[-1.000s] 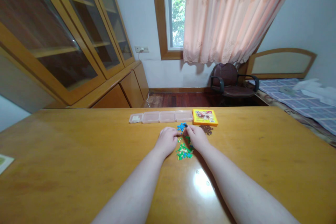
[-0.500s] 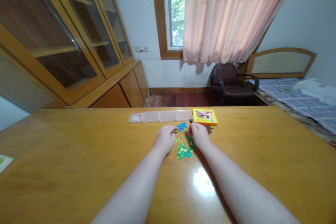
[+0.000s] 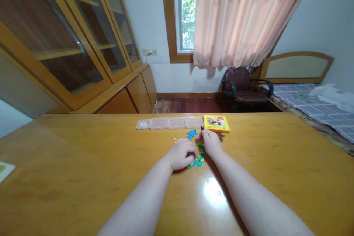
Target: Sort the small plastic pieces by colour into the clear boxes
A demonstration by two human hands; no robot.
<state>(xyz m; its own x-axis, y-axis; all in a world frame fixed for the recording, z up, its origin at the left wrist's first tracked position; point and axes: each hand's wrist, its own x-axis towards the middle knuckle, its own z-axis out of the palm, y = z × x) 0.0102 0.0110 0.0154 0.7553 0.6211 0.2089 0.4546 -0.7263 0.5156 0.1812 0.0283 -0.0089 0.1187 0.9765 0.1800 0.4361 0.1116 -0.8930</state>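
Note:
My left hand [image 3: 181, 153] lies curled over a pile of small green and white pieces [image 3: 197, 162] on the wooden table [image 3: 83, 162]; its fingertips are hidden in the pile. My right hand [image 3: 211, 142] is pinched on a tiny dark piece [image 3: 202, 128], held just beyond a small heap of blue pieces [image 3: 191, 133]. A little pale piece [image 3: 175, 140] lies alone to the left of my left hand. Some brown pieces [image 3: 221, 136] show past my right hand.
A clear plastic box with several compartments [image 3: 170, 122] and a yellow box [image 3: 216, 123] stand along the far table edge. A paper [image 3: 4, 169] lies at the left edge. Behind are wooden cabinets [image 3: 69, 44], an armchair [image 3: 242, 84] and a bed [image 3: 318, 107].
My left hand has moved back and right onto the green and white pile, leaving a pale piece on the table. My right hand has lifted the dark piece slightly farther away.

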